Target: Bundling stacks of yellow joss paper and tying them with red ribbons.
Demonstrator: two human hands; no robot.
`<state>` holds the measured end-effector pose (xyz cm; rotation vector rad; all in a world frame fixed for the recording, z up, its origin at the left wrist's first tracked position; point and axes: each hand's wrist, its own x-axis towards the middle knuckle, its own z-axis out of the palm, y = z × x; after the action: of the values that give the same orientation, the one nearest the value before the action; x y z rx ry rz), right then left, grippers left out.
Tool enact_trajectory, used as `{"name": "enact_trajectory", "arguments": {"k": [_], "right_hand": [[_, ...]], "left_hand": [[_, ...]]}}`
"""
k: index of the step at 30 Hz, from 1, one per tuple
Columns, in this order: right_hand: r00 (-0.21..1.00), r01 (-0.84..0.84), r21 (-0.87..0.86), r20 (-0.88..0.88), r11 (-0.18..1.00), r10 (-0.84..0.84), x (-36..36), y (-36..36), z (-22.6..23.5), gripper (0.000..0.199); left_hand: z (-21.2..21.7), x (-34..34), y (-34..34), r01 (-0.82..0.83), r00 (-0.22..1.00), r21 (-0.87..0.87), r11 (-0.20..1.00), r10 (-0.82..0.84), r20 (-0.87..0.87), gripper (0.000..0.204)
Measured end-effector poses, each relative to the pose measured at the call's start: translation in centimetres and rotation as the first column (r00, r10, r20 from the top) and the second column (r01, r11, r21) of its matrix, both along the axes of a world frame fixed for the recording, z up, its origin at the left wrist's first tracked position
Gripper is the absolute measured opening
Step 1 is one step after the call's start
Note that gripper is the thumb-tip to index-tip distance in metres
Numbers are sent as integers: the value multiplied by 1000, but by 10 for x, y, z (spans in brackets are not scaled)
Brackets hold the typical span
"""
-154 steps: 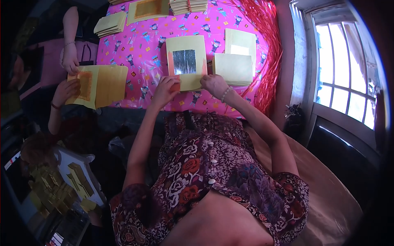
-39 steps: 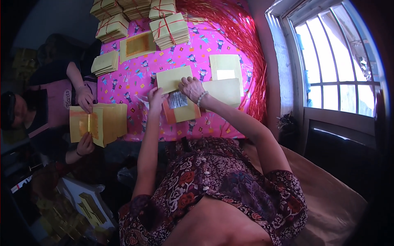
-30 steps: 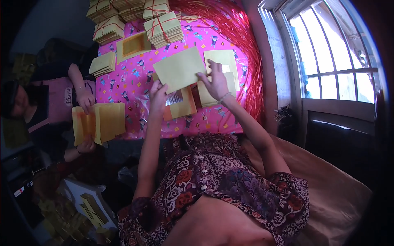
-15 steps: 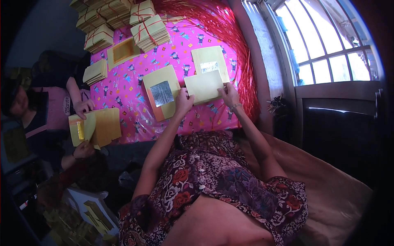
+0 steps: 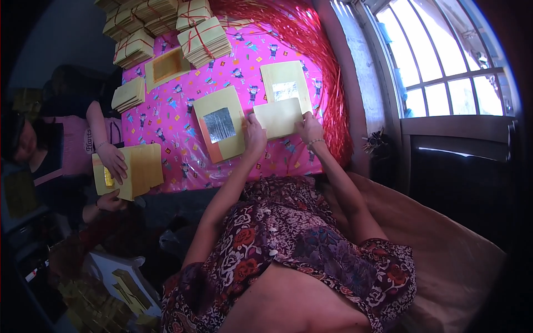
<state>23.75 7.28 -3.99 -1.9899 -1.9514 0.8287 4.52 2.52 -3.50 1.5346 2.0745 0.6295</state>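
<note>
Between my hands is a small stack of pale yellow paper sheets (image 5: 279,117), raised at the table's near side. My left hand (image 5: 255,132) grips its left edge, thumb on top. At the right edge my right hand (image 5: 311,129) pinches it, with a bracelet on that wrist. Just left of my left hand lies a yellow paper stack with a silver foil square (image 5: 220,125) and an orange edge strip. Beyond the held sheets, another yellow sheet stack (image 5: 283,71) bears a silver square, partly covered by them.
Red-tied paper bundles (image 5: 205,42) pile up at the far left of the pink patterned table (image 5: 183,158). Red shiny strands (image 5: 333,94) hang along the right side. At left, a co-worker's hands (image 5: 114,162) work on yellow sheets (image 5: 145,169). A barred window (image 5: 444,66) is at right.
The held sheets have shifted slightly right and tipped, showing less of their face. My left hand has turned along their edge. The co-worker's upper hand has come down flat on the sheets.
</note>
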Motion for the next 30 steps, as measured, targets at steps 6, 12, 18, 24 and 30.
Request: {"name": "enact_trajectory", "arguments": {"k": [6, 12, 18, 24, 30], "right_hand": [[976, -69, 203, 216, 977, 24, -16, -7, 24, 34], [989, -141, 314, 13, 939, 144, -1, 1, 28, 32], [974, -180, 541, -17, 821, 225, -21, 4, 83, 25], [764, -583, 441, 12, 683, 645, -82, -26, 82, 23], [546, -828, 300, 237, 474, 804, -127, -46, 37, 30]], "left_hand": [[9, -3, -1, 100, 994, 22, 995, -99, -36, 31], [9, -18, -6, 116, 986, 139, 984, -131, 102, 20], [45, -58, -24, 105, 949, 330, 938, -194, 250, 22], [53, -126, -80, 237, 970, 186, 954, -244, 18, 36], [28, -148, -104, 286, 957, 113, 952, -276, -92, 60]]}}
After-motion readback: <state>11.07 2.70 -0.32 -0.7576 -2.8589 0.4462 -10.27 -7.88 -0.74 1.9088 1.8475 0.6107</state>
